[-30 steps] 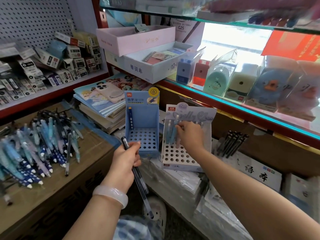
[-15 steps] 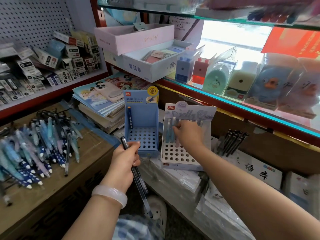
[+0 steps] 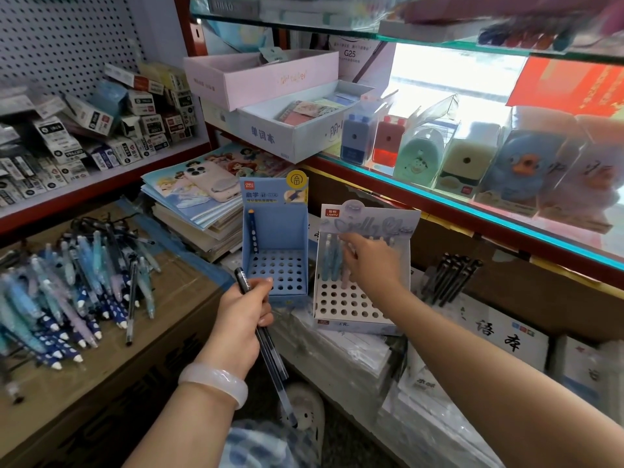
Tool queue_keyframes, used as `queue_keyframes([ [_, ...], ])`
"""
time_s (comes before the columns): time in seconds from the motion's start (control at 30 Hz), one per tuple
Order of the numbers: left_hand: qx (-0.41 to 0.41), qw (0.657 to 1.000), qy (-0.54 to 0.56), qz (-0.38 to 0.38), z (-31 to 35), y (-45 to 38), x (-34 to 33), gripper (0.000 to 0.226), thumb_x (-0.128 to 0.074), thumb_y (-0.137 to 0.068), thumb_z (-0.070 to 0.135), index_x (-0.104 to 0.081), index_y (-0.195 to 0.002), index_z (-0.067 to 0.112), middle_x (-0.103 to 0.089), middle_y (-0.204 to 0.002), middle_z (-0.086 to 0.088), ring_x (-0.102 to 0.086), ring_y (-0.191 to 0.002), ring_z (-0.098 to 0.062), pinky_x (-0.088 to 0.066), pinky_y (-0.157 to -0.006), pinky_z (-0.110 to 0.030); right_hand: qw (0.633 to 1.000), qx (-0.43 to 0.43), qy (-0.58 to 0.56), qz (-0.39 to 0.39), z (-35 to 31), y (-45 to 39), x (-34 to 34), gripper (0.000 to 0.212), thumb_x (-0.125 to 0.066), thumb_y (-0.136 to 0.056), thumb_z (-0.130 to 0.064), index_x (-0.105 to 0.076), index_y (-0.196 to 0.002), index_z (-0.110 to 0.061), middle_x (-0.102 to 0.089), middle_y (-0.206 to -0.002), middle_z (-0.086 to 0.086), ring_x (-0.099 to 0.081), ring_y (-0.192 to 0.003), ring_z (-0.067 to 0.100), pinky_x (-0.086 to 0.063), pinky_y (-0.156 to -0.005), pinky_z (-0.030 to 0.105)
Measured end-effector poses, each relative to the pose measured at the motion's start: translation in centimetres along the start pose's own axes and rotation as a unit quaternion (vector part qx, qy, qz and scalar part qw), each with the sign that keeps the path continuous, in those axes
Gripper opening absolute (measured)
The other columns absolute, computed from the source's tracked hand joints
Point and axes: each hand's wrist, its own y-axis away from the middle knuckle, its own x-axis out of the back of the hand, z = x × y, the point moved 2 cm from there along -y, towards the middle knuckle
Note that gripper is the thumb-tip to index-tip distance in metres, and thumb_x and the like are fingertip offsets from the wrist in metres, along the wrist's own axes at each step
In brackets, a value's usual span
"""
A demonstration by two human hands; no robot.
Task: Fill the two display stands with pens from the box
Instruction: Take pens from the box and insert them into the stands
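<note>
A blue display stand holds one dark blue pen in its back left corner. To its right a white stand carries several pale pens in its back rows. My right hand reaches over the white stand and its fingers pinch one of those pale pens. My left hand grips a few dark pens in front of the blue stand. A heap of loose blue pens lies on the cardboard box at the left.
Stacked picture books with a phone on top sit behind the blue stand. A glass shelf of boxed sharpeners runs above the right. Black pens stand right of the white stand. Wrapped packs lie below.
My right hand has lifted a little and slid right along the white stand's back rows. The left hand keeps its dark pens in nearly the same place.
</note>
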Motion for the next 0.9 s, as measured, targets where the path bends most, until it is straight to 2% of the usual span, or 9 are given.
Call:
queue_keyframes([
  [0.17,0.002,1.000,0.001,0.002,0.0,0.0,0.0,0.015,-0.054,-0.091,0.005,-0.051,-0.077,0.012,-0.038,-0.060,0.001,-0.030,-0.031,-0.002,-0.024,-0.029,-0.013,0.999,-0.002,-0.008,-0.053,0.3,0.3,-0.2,0.033,-0.041,-0.100,-0.024,-0.050,-0.132,-0.025,-0.067,-0.099,0.004,-0.063,-0.083,0.019,-0.053,-0.071,0.032],
  [0.33,0.014,0.999,0.041,0.003,0.1,0.0,0.0,0.012,-0.049,-0.094,0.009,-0.050,-0.082,0.010,-0.039,-0.062,-0.002,-0.031,-0.028,-0.002,-0.023,-0.028,-0.012,0.998,-0.007,-0.016,-0.060,0.3,0.2,-0.3,0.035,-0.042,-0.099,-0.022,-0.049,-0.133,-0.026,-0.067,-0.096,0.004,-0.063,-0.081,0.019,-0.054,-0.071,0.034],
  [0.5,0.029,0.994,0.100,-0.023,0.2,-0.2,-0.1,0.020,-0.038,-0.099,0.018,-0.049,-0.085,0.007,-0.039,-0.063,-0.003,-0.033,-0.028,-0.004,-0.025,-0.030,-0.011,0.991,-0.005,-0.129,-0.045,-1.4,1.0,0.7,0.032,-0.045,-0.098,-0.020,-0.052,-0.129,-0.022,-0.058,-0.070,-0.005,-0.056,-0.062,0.011,-0.055,-0.065,0.033],
  [0.53,0.022,0.993,0.110,-0.022,0.3,-0.2,-0.2,0.022,-0.037,-0.099,0.019,-0.049,-0.085,0.008,-0.039,-0.063,-0.003,-0.033,-0.028,-0.004,-0.025,-0.030,-0.011,0.983,-0.003,-0.163,-0.082,-2.2,1.4,0.9,0.027,-0.046,-0.098,-0.021,-0.056,-0.123,-0.020,-0.055,-0.066,-0.007,-0.052,-0.057,0.009,-0.053,-0.059,0.029],
  [0.6,0.009,0.991,0.132,-0.012,0.5,-0.3,-0.2,0.025,-0.034,-0.100,0.020,-0.047,-0.082,0.008,-0.039,-0.063,-0.003,-0.033,-0.028,-0.004,-0.025,-0.031,-0.011,0.950,0.003,-0.226,-0.217,-4.3,2.9,0.8,0.022,-0.046,-0.098,-0.028,-0.062,-0.108,-0.015,-0.056,-0.067,-0.006,-0.049,-0.054,0.005,-0.046,-0.054,0.021],
  [0.67,0.004,0.988,0.157,-0.005,0.6,-0.6,-0.2,0.028,-0.033,-0.101,0.022,-0.046,-0.080,0.010,-0.038,-0.063,-0.002,-0.033,-0.028,-0.004,-0.025,-0.031,-0.011,0.902,0.018,-0.250,-0.351,-6.3,4.5,0.6,0.033,-0.044,-0.098,-0.036,-0.062,-0.097,-0.009,-0.058,-0.071,-0.006,-0.052,-0.058,0.002,-0.046,-0.058,0.017],
  [0.7,0.004,0.986,0.167,-0.002,0.6,-0.6,-0.1,0.028,-0.032,-0.101,0.024,-0.045,-0.080,0.010,-0.037,-0.063,-0.002,-0.033,-0.028,-0.005,-0.026,-0.031,-0.012,0.886,0.027,-0.251,-0.389,-7.1,5.1,0.6,0.037,-0.044,-0.097,-0.039,-0.062,-0.094,-0.007,-0.057,-0.071,-0.007,-0.052,-0.059,0.002,-0.045,-0.058,0.015],
  [0.8,-0.005,0.986,0.168,0.012,0.6,-0.7,0.1,0.031,-0.032,-0.101,0.028,-0.045,-0.079,0.011,-0.037,-0.063,-0.002,-0.034,-0.029,-0.004,-0.027,-0.031,-0.013,0.876,0.049,-0.267,-0.400,-8.3,5.8,0.4,0.029,-0.049,-0.097,-0.035,-0.058,-0.077,-0.016,-0.051,-0.067,-0.006,-0.046,-0.060,0.005,-0.038,-0.058,0.017],
  [0.9,-0.013,0.986,0.160,0.035,0.8,-0.5,0.1,0.034,-0.035,-0.100,0.035,-0.047,-0.081,0.010,-0.040,-0.063,-0.003,-0.037,-0.032,-0.006,-0.030,-0.033,-0.014,0.837,0.014,-0.349,-0.421,-8.9,6.3,0.2,0.021,-0.053,-0.096,-0.027,-0.057,-0.077,-0.020,-0.068,-0.081,0.008,-0.059,-0.071,0.011,-0.048,-0.070,0.024],
])
